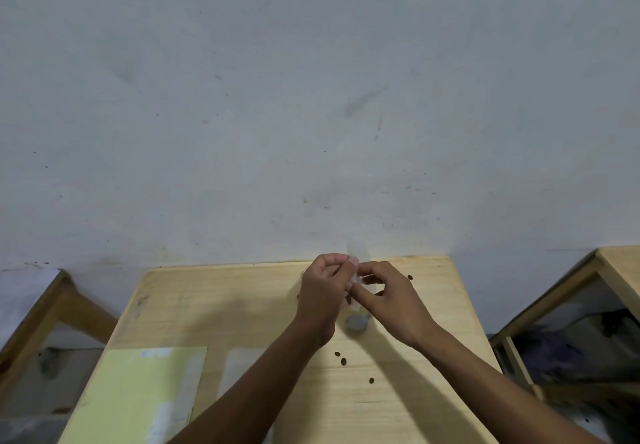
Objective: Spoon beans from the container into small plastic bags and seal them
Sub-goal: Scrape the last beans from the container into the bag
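Note:
Above the far part of the wooden table point(242, 308), both my hands hold a small clear plastic bag point(354, 282) between them. My left hand point(322, 291) pinches its left side and my right hand point(384, 296) pinches its right side. Most of the bag is hidden by my fingers, and its contents cannot be made out. A grey spoon point(356, 323) lies on the table just below my hands. Several dark beans point(343, 361) are scattered on the tabletop near my right forearm, and another bean point(410, 277) lies by the far edge. No container is in view.
A pale yellow-green sheet point(138, 395) lies at the table's near left, with a flat clear plastic sheet point(239, 371) beside it. A grey wall point(311, 114) rises right behind the table. Other wooden furniture stands to the left point(52, 308) and right point(571, 301).

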`<action>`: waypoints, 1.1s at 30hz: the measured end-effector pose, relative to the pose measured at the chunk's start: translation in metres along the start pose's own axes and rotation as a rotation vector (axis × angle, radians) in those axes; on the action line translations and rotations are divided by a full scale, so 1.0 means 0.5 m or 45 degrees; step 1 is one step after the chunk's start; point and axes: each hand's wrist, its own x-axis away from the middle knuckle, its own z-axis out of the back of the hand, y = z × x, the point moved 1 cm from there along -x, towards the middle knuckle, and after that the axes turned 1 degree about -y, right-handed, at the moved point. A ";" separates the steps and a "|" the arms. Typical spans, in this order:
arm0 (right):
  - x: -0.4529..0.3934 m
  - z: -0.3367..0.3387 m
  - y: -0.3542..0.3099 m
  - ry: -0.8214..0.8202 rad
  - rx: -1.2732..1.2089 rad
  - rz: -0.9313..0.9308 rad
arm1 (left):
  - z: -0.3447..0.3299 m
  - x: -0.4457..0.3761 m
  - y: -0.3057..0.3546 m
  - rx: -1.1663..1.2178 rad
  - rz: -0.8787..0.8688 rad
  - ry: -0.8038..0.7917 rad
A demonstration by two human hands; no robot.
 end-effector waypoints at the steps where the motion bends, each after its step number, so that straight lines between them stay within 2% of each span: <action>1: 0.000 0.001 -0.001 -0.002 0.010 -0.003 | -0.001 -0.002 -0.001 0.008 0.003 0.002; 12: -0.006 0.018 0.004 -0.070 -0.249 -0.054 | 0.005 -0.008 0.001 0.005 0.010 -0.050; 16: -0.007 0.006 0.011 0.013 -0.090 -0.022 | 0.002 -0.012 -0.005 -0.090 -0.021 0.022; 19: -0.007 -0.009 0.017 0.091 0.141 0.023 | -0.006 -0.013 -0.009 -0.178 -0.040 0.090; 22: -0.006 -0.027 0.019 0.175 0.369 -0.030 | -0.018 -0.011 -0.016 -0.221 -0.042 0.120; 26: -0.009 -0.035 0.033 0.177 0.371 -0.112 | -0.009 -0.021 -0.032 -0.310 -0.060 0.164; 30: -0.015 -0.019 0.052 0.182 0.317 -0.136 | 0.010 -0.032 -0.048 -0.587 -0.133 0.186; 33: -0.016 -0.014 0.055 0.141 0.404 -0.125 | 0.011 -0.027 -0.049 -0.777 -0.221 0.136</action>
